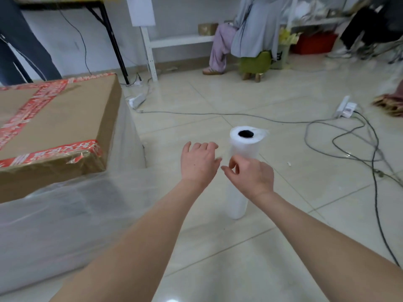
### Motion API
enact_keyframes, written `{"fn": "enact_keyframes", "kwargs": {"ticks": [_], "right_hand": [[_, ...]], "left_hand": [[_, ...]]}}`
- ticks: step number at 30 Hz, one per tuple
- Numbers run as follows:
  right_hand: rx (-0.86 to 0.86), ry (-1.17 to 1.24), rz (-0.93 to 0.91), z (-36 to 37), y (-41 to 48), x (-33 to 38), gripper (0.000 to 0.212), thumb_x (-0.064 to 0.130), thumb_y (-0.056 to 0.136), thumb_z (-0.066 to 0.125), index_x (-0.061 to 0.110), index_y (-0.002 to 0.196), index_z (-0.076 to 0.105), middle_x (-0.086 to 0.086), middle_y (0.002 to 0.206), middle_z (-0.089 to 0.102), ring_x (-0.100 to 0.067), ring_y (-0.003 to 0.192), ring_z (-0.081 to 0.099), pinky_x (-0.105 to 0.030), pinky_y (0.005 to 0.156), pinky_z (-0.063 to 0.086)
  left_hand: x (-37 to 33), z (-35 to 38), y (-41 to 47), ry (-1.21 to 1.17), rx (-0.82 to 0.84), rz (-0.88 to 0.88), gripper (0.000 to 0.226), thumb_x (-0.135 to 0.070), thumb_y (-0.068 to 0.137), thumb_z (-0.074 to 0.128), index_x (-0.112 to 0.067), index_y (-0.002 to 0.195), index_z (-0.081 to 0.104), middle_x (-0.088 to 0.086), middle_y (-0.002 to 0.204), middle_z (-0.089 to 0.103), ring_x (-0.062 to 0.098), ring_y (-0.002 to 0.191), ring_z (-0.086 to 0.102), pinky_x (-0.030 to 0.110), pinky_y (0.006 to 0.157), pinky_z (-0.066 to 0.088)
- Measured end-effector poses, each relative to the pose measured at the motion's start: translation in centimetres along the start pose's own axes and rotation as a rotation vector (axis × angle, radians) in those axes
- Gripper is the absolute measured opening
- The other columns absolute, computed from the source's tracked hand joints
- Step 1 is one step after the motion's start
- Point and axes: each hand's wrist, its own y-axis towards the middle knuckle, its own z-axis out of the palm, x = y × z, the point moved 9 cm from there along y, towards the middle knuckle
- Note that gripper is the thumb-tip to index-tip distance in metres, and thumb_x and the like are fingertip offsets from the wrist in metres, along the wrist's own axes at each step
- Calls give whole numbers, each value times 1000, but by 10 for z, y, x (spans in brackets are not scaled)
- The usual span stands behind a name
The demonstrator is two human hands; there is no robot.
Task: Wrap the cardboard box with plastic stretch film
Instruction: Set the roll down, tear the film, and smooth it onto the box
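On the tiled floor at centre stands one stretch film roll [244,144], upright. One cardboard box [56,118], red-taped, lies at left on clear film sheet [65,214]. Two hands are counted. The left hand [197,164] has relaxed fingers and holds nothing, just beside the roll. The right hand [253,177] is before the roll with thumb and forefinger curled close; whether they pinch film cannot be told.

Two hands: the left hand [199,162] and the right hand [250,175]. One roll [244,147] of film. One large box [56,118], lying on one film sheet [65,214]. Two power strips, one [137,100] near the box and one [345,107] further right. One green stool [255,61], one red crate [314,43]. One seated person [250,29]; one pair of standing legs [26,40]. The tangled cables [340,136] cannot be counted.
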Motion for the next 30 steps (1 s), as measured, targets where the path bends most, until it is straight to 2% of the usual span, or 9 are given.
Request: {"fn": "enact_keyframes", "kwargs": {"ticks": [3,5,7,9,13,17,22,26,30], "right_hand": [[-235,-78,-172,-42,1,19,29,33,67,81,17,83,64,-4,84,59,-26,76,58,-27,53,36],[-213,-224,-235,-48,5,30,41,29,60,85,17,95,67,-12,104,60,-32,95,59,-36,71,46],[-70,-324,-283,-38,12,36,43,32,74,75,22,114,61,-13,136,46,-34,129,39,-44,104,31],[2,-367,-335,-28,15,39,29,28,87,61,21,115,61,-9,145,36,-30,140,22,-45,114,10],[-72,-419,-348,-34,11,35,9,17,84,65,15,80,73,-7,119,60,-31,125,45,-47,113,21],[-20,-312,-310,-24,4,29,23,22,94,51,13,91,72,-5,127,55,-28,134,33,-43,116,5],[-57,-264,-290,-17,-1,27,19,19,90,58,10,86,74,-7,123,59,-30,133,37,-44,116,7],[-182,-215,-315,-34,-4,32,14,18,78,74,10,67,73,-9,101,67,-34,109,58,-50,106,33],[-271,-225,-333,-45,-8,34,16,20,70,80,15,59,70,-5,87,64,-31,85,61,-37,79,47]], "left_hand": [[4,-5,-9,-18,56,-65,36,-43,95,44,-26,127,49,-9,117,62,16,116,50,35,110,18],[2,-10,-14,-22,78,-90,37,-44,94,45,-27,127,50,-9,117,62,17,116,51,35,108,21],[-4,-13,-16,-37,67,-81,37,-45,93,47,-27,125,52,-9,115,64,17,112,54,34,104,27],[-12,-16,-16,-54,37,-50,31,-42,94,47,-27,120,56,-8,111,66,17,106,58,31,95,32],[-16,-20,-14,-100,41,-47,26,-37,96,45,-26,104,67,-5,99,70,20,91,63,28,79,34],[-18,-22,-19,-160,37,-29,26,-36,90,49,-28,110,64,-9,101,68,14,98,60,29,86,34],[-18,-24,-17,-166,16,42,25,-40,88,52,-29,104,67,-12,96,71,12,93,62,28,89,36],[-7,-16,-14,-323,74,-81,19,-33,89,56,-23,89,73,-4,83,72,20,82,64,30,69,44],[-4,-9,-13,-375,90,-118,18,-32,90,55,-23,89,71,-4,83,72,20,84,64,31,67,48]]}}
